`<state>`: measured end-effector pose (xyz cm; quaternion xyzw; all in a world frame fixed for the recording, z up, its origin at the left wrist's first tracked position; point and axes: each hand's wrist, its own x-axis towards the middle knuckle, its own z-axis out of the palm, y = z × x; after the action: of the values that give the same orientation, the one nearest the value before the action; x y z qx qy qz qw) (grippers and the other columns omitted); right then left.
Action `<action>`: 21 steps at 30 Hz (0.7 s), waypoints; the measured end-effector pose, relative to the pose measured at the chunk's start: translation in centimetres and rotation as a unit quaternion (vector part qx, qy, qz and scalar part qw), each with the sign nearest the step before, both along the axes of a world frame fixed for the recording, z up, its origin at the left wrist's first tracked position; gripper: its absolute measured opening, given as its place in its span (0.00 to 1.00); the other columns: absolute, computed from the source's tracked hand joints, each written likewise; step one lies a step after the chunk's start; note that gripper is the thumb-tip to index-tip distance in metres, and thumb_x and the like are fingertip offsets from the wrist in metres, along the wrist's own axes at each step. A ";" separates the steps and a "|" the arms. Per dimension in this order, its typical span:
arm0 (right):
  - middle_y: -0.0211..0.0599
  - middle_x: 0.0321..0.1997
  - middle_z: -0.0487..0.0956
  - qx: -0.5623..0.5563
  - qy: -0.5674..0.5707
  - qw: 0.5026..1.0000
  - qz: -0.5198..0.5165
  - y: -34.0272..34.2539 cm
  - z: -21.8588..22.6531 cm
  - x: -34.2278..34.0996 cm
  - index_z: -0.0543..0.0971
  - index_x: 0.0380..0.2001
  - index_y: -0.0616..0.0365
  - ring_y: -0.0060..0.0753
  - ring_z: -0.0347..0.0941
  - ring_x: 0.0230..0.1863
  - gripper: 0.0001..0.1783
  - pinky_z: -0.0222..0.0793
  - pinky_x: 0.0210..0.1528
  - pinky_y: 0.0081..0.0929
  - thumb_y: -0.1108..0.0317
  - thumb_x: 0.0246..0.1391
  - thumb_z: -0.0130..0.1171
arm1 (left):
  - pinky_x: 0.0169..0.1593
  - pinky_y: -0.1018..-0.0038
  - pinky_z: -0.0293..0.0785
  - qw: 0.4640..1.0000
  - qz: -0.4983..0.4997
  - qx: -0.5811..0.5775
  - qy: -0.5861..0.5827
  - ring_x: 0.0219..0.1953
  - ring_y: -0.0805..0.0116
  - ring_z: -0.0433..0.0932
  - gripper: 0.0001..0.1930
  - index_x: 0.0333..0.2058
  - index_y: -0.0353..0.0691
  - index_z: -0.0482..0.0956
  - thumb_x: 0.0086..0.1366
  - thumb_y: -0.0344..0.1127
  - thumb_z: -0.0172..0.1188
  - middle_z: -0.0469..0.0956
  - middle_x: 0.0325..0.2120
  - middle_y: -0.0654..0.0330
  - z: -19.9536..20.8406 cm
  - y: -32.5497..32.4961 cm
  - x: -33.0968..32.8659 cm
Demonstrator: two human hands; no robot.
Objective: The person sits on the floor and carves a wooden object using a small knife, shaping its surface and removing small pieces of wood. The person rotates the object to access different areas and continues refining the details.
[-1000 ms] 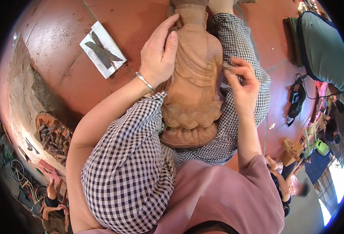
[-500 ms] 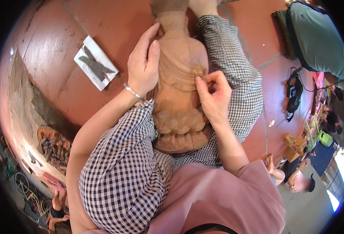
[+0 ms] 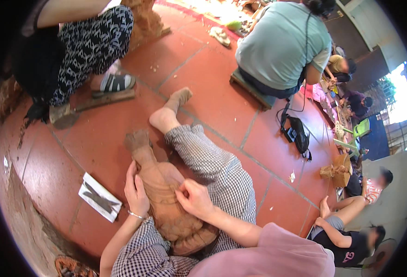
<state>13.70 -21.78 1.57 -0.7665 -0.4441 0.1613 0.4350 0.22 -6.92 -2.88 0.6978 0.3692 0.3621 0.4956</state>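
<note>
A carved wooden figure [image 3: 159,187] with robe folds and a petal-like base lies tilted back between my checked trouser legs, its narrow head end pointing away from me. My left hand [image 3: 137,194], with a bracelet at its wrist, rests along the figure's left side, fingers stretched out. On the right, my right hand [image 3: 195,199] is closed in a pinch, fingertips against the carved folds. Whatever sits in that pinch is too small and hidden to name.
On the red tiles at left lies a white sheet [image 3: 101,198] with dark crossed strips. A person in patterned trousers [image 3: 92,46] sits far left; another in a pale green shirt [image 3: 282,46] sits on a low stool. A black bag [image 3: 297,134] and cardboard box [image 3: 341,170] stand right, near several people.
My view has swung up and to the right, bringing the nearby people into sight. Both hands stay on the figure, the right one still pinching at the folds.
</note>
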 end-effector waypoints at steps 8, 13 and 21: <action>0.43 0.27 0.76 0.023 0.007 1.000 -0.019 0.5 -0.4 -0.4 0.72 0.28 0.61 0.47 0.76 0.25 0.10 0.71 0.27 0.38 0.71 0.53 0.64 | 0.63 0.62 0.68 1.000 0.005 0.010 0.008 0.60 0.52 0.75 0.22 0.64 0.32 0.68 0.75 0.35 0.44 0.76 0.57 0.43 0.2 0.0 -0.1; 0.43 0.27 0.76 0.007 -0.004 1.000 0.012 -1.0 0.2 0.0 0.72 0.27 0.60 0.49 0.75 0.26 0.10 0.70 0.27 0.39 0.71 0.54 0.64 | 0.63 0.62 0.68 1.000 0.006 0.005 0.000 0.60 0.52 0.75 0.22 0.64 0.32 0.68 0.76 0.35 0.44 0.75 0.58 0.43 0.2 -0.2 0.1; 0.41 0.25 0.74 0.018 0.008 1.000 0.003 -2.4 0.2 -0.7 0.76 0.26 0.65 0.39 0.72 0.23 0.08 0.67 0.25 0.31 0.75 0.53 0.66 | 0.62 0.63 0.69 1.000 0.003 -0.009 0.002 0.59 0.52 0.75 0.22 0.64 0.34 0.68 0.76 0.37 0.44 0.76 0.56 0.43 0.1 0.0 -0.3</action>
<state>12.97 -24.15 1.82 -0.7561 -0.4458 0.1607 0.4513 -0.06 -6.88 -2.80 0.6931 0.3754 0.3591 0.4997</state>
